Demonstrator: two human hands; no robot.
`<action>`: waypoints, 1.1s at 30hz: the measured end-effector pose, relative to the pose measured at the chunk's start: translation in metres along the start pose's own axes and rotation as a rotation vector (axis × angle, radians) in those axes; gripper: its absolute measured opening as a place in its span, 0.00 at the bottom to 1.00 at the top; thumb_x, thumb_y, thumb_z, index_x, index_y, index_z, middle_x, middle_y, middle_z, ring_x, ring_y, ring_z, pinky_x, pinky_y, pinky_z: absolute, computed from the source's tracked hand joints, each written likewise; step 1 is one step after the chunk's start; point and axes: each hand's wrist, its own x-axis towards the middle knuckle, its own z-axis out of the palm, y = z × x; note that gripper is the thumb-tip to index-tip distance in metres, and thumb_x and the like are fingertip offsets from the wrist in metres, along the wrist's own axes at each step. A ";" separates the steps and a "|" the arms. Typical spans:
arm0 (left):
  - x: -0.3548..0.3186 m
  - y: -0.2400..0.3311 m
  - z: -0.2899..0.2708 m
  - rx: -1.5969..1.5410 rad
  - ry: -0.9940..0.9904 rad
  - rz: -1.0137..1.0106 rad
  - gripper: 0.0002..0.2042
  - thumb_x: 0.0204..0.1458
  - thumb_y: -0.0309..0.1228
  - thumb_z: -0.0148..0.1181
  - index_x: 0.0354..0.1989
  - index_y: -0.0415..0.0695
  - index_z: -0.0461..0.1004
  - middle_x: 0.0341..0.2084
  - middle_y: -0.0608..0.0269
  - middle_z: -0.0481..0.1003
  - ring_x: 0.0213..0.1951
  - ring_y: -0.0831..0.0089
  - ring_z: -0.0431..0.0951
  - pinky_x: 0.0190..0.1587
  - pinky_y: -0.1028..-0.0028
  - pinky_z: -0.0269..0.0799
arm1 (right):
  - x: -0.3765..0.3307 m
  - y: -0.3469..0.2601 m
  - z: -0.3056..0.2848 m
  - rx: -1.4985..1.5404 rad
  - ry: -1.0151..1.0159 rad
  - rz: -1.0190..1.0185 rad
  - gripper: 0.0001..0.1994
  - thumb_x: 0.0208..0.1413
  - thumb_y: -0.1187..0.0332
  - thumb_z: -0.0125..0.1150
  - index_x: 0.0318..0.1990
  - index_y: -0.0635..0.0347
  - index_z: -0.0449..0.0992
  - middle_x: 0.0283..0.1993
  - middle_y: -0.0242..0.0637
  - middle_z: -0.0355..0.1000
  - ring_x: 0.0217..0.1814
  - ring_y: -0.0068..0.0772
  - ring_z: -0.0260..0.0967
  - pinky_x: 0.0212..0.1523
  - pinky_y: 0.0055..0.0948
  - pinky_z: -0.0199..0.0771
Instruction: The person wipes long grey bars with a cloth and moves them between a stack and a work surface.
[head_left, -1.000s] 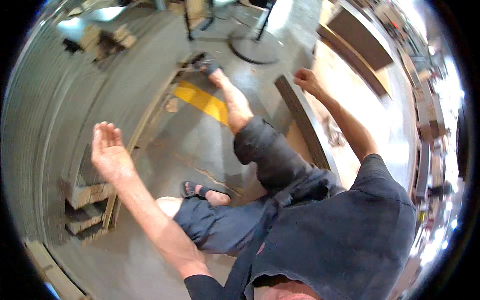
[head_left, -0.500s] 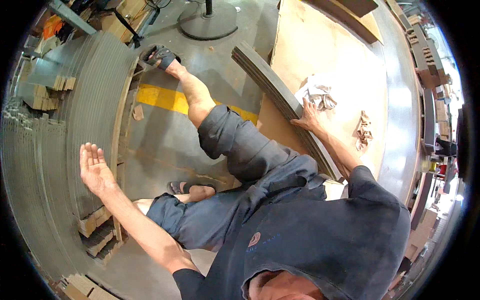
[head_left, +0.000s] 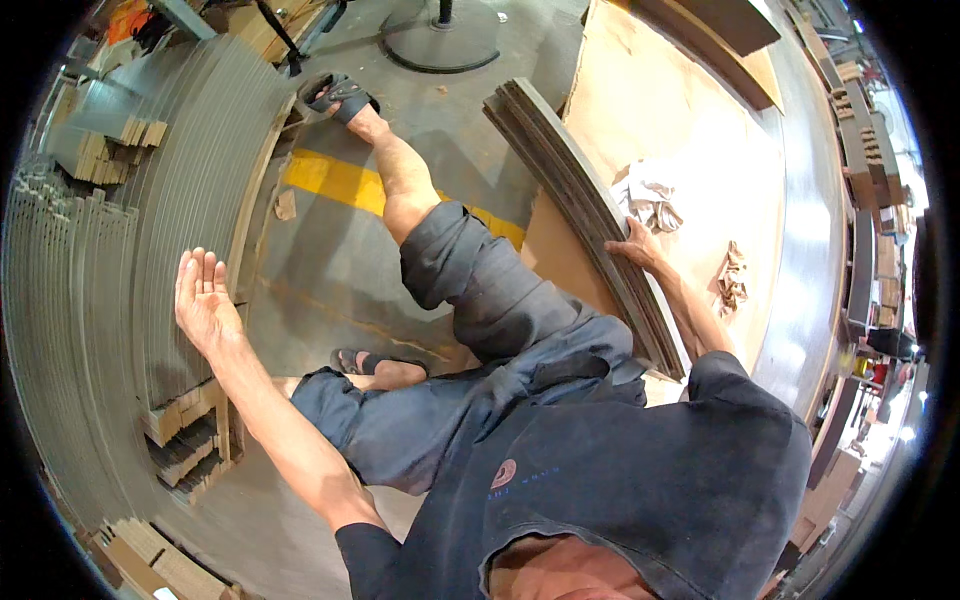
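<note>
A bundle of several long, thin grey boards (head_left: 560, 160) runs slantwise at my right side, over the near edge of a cardboard sheet. Its edges show as dark stripes. My right hand (head_left: 637, 247) grips the bundle from its right side, fingers bent over the top edges; the thumb is partly hidden. My left hand (head_left: 208, 303) is raised with the palm up and fingers stretched out, holding nothing. Close beside it stands a tall stack of long grey panels (head_left: 200, 150), and the hand appears in front of the stack's near side.
Crumpled pale paper (head_left: 650, 195) and a brown scrap (head_left: 732, 278) lie on the cardboard sheet (head_left: 690, 130) on the worktable. A round black stand base (head_left: 440, 40) sits on the floor ahead. A yellow floor stripe (head_left: 335, 185) passes under my leg.
The bundle has tipped, showing more of its striped edges, with my right hand still on it. My left hand has risen slightly and turned a little. The whole view has shifted slightly.
</note>
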 end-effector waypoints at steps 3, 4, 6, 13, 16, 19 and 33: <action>-0.011 -0.001 0.017 0.009 0.033 0.022 0.16 0.54 0.21 0.56 0.51 0.33 0.69 0.39 0.54 0.76 0.41 0.67 0.78 0.43 0.71 0.77 | -0.002 0.005 -0.019 0.114 -0.111 -0.022 0.39 0.36 0.54 0.71 0.56 0.69 0.67 0.50 0.54 0.72 0.54 0.46 0.69 0.55 0.38 0.66; -0.016 -0.003 0.024 0.036 0.022 0.025 0.16 0.54 0.21 0.57 0.51 0.33 0.69 0.39 0.53 0.76 0.41 0.67 0.78 0.43 0.71 0.77 | -0.001 0.004 -0.023 0.108 -0.095 -0.052 0.39 0.36 0.54 0.71 0.56 0.70 0.66 0.51 0.54 0.71 0.54 0.46 0.69 0.56 0.37 0.66; -0.024 -0.009 0.042 0.087 -0.009 0.030 0.16 0.53 0.20 0.57 0.51 0.33 0.69 0.39 0.53 0.76 0.41 0.67 0.78 0.43 0.71 0.77 | -0.001 0.010 -0.031 0.100 -0.052 -0.107 0.40 0.36 0.55 0.72 0.56 0.71 0.66 0.52 0.54 0.71 0.55 0.46 0.68 0.56 0.36 0.65; -0.072 -0.067 0.094 0.238 -0.449 -0.002 0.17 0.55 0.31 0.58 0.51 0.38 0.68 0.41 0.57 0.74 0.45 0.68 0.75 0.49 0.67 0.73 | -0.056 -0.164 -0.080 0.212 -0.279 -0.324 0.40 0.35 0.58 0.75 0.57 0.67 0.67 0.51 0.46 0.72 0.53 0.40 0.69 0.57 0.36 0.66; -0.107 -0.091 0.132 0.576 -0.728 0.386 0.18 0.57 0.39 0.55 0.51 0.40 0.68 0.41 0.60 0.72 0.48 0.65 0.72 0.55 0.66 0.69 | -0.069 -0.218 -0.077 0.311 -0.426 -0.485 0.37 0.34 0.65 0.77 0.55 0.66 0.68 0.50 0.43 0.73 0.53 0.34 0.69 0.57 0.36 0.68; -0.150 -0.106 0.166 -0.524 -0.726 -0.163 0.26 0.49 0.36 0.67 0.55 0.43 0.64 0.48 0.59 0.71 0.53 0.66 0.72 0.55 0.63 0.72 | -0.080 -0.262 -0.067 0.265 -0.521 -0.544 0.35 0.35 0.66 0.75 0.55 0.66 0.67 0.46 0.43 0.74 0.49 0.35 0.70 0.53 0.34 0.69; -0.102 -0.016 0.083 -0.723 -0.520 -0.093 0.25 0.46 0.38 0.63 0.52 0.40 0.68 0.41 0.58 0.74 0.49 0.67 0.74 0.53 0.66 0.72 | -0.117 -0.416 -0.033 -0.107 -0.494 -1.025 0.49 0.32 0.62 0.78 0.63 0.64 0.54 0.47 0.56 0.73 0.51 0.51 0.72 0.52 0.40 0.70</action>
